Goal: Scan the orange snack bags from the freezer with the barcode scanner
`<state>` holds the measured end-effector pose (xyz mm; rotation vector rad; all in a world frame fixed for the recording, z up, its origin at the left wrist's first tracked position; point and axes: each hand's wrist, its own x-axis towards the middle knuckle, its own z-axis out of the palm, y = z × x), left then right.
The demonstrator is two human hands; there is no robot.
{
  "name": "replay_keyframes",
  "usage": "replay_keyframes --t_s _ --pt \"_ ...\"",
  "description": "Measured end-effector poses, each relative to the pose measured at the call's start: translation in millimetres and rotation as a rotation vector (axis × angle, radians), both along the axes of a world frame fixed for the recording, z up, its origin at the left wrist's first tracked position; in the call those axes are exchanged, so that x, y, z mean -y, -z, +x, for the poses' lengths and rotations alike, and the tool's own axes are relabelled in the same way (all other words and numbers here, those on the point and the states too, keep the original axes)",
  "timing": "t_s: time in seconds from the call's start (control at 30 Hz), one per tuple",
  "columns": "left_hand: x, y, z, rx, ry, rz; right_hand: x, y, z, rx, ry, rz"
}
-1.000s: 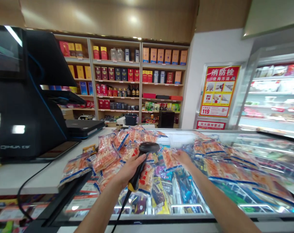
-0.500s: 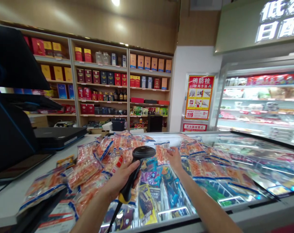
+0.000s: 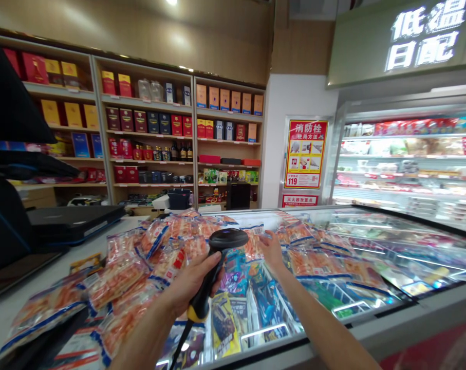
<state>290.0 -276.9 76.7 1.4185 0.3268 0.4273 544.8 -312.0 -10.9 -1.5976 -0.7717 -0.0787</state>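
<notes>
Black handheld barcode scanner (image 3: 208, 281): frame centre, its handle gripped by the left hand (image 3: 192, 282). The right hand (image 3: 272, 249), fingers bent, is at the clear food packet (image 3: 253, 251) right of centre; pinching cannot be confirmed. Preferably, face packet and scanner squarely.

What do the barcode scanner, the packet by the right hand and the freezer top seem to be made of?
Barcode scanner: probably hard plastic, fairly matte; its black and yellow body shows soft highlights.
Packet: likely thin, glossy plastic film, since orange contents show through.
Freezer top: apparently smooth glass, see-through with reflected streaks, though clear plastic remains possible.
</notes>
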Motion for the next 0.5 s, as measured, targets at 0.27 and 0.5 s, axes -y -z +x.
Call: replay_keyframes --t_s 0.27,0.5 --pt "1.3 -3.7 5.0 -0.022 -0.035 0.02 13.1 -11.4 6.4 -0.069 0.025 0.105" --pt "-6.8 6.1 21.2 -0.051 -0.167 0.106 79.2 -42.6 56.2 0.042 0.375 0.126"
